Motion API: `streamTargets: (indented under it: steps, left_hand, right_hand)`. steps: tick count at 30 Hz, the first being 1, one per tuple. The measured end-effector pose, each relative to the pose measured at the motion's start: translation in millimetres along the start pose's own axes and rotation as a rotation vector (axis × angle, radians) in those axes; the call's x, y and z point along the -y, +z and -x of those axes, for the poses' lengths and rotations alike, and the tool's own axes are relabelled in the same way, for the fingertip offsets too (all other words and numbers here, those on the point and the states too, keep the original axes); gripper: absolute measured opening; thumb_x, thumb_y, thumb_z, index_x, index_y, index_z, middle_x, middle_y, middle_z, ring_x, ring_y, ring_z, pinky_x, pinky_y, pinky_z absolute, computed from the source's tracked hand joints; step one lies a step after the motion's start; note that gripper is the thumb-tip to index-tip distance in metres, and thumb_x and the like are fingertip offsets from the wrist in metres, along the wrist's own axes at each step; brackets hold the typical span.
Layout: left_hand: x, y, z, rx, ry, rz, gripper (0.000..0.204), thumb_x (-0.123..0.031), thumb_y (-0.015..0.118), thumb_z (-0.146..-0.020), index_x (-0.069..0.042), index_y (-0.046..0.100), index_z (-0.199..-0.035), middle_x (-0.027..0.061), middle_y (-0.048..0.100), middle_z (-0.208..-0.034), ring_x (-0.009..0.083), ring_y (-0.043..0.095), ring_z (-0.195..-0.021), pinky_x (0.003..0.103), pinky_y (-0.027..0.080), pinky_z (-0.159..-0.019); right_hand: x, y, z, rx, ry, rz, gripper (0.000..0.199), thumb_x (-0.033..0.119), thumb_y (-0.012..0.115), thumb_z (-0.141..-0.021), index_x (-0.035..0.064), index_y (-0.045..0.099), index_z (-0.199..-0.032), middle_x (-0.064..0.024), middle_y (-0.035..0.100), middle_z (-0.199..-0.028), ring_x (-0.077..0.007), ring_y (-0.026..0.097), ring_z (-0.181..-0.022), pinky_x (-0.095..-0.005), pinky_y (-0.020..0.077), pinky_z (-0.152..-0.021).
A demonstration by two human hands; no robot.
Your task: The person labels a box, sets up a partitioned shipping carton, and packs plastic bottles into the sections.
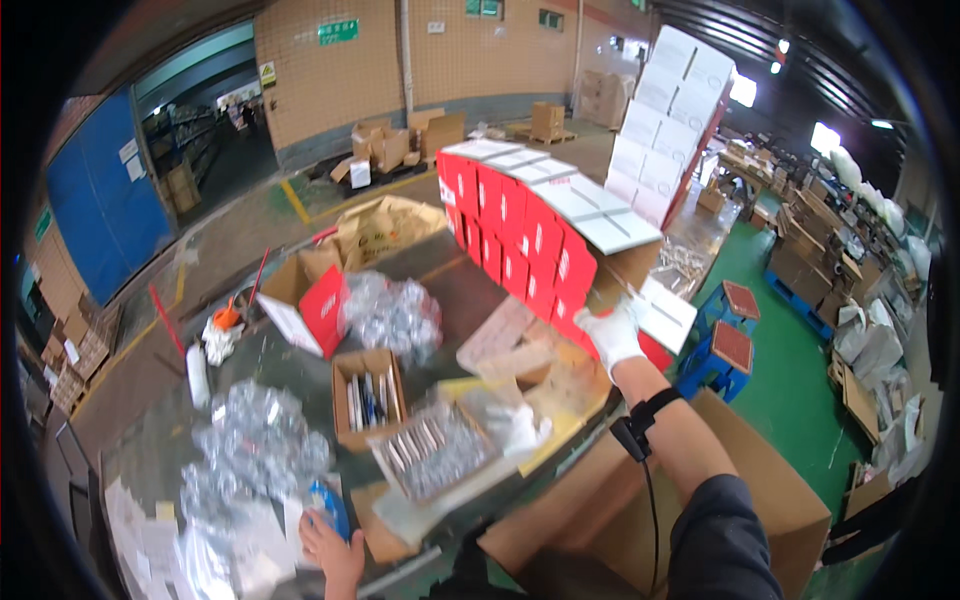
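Your hands are apart: the right at a red-and-white box stack, the left by a blue item.
Take the small open brown cardboard carton [371, 438] of slim upright items as landmark. Beyond it and to its right on the dark worktop [455, 300] runs the stack of red-and-white cardboard boxes [515, 225]; your white-gloved right hand [612, 335] is at its near end, but you cannot tell whether the fingers grip. Nearer you than the carton and to its left, your bare left hand [332, 550] is at a shiny blue item [331, 508]; whether its fingers close on it cannot be told. Left of the carton lies a heap of clear plastic air cushions [262, 440].
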State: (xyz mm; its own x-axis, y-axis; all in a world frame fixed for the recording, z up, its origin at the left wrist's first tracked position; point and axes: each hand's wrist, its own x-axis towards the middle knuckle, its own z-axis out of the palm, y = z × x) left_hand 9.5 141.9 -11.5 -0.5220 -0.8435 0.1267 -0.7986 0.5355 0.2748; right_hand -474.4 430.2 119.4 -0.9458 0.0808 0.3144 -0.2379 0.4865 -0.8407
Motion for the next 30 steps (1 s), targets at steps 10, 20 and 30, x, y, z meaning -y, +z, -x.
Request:
streamTargets:
  steps: [10,20,30]
  left_hand:
    - [-442.9,-47.4,-361.3,0.096,0.872,0.936,0.066,-0.047,0.066,-0.086,0.009,0.052,-0.119,0.026,0.059,-0.12,0.0328,0.058,-0.113,0.039,0.046,-0.093]
    - [-598.4,17.3,-457.8,0.951,0.247,1.239,0.142,-0.05,0.086,-0.065,-0.007,-0.021,-0.149,0.0298,0.015,-0.153,0.0391,0.037,-0.135,0.053,0.048,-0.094]
    - [-600.0,74.6,-476.6,1.169,0.128,1.521,0.125,-0.039,0.076,-0.073,-0.012,-0.017,-0.151,0.0232,0.022,-0.153,0.0382,0.041,-0.131,0.075,0.031,-0.091]
  right_hand:
    - [-2.9,76.8,-45.5,0.162,0.144,0.072,0.035,0.029,0.061,-0.094,0.0066,0.06,-0.121,-0.0093,0.069,-0.105,-0.0235,0.063,-0.086,-0.0347,0.0505,-0.078]
    - [-2.0,57.7,-31.0,0.089,0.276,0.056,0.032,0.027,0.065,-0.092,0.0005,0.064,-0.11,-0.0157,0.07,-0.096,-0.0233,0.067,-0.086,-0.0358,0.0518,-0.077]
    - [-14.4,77.3,-42.6,0.187,0.258,0.024,0.03,0.021,0.065,-0.09,0.0022,0.064,-0.113,-0.0123,0.07,-0.103,-0.0235,0.067,-0.095,-0.0347,0.0516,-0.082]
